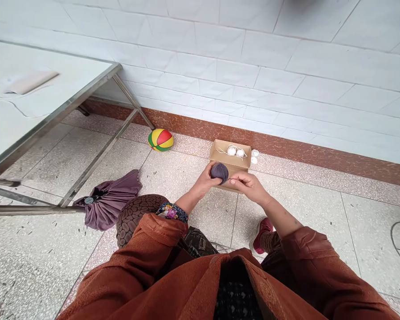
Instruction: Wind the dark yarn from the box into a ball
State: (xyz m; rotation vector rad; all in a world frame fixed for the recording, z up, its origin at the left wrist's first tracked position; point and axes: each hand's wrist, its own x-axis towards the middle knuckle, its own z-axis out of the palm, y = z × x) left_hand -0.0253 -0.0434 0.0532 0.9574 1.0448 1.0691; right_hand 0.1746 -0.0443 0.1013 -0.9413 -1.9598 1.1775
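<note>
A ball of dark purple-grey yarn [219, 173] rests in my left hand [205, 181], whose fingers and thumb wrap round its left side. Just right of the ball, my right hand [248, 184] is closed in a pinch. A thin dark strand seems to run from the ball to those fingertips. Both hands are above the near part of an open cardboard box [214, 152] on the floor. White balls of string [232, 150] lie in the box's far part, with loose white ends. My hands hide some of the box's near side.
Small white balls [254, 155] sit right of the box, by the tiled wall [226, 71]. A coloured ball [160, 140] lies near the leg of a metal-framed table [86, 66]. Purple cloth [115, 195] is on the floor at left. A dark cable [394, 240] curves at far right.
</note>
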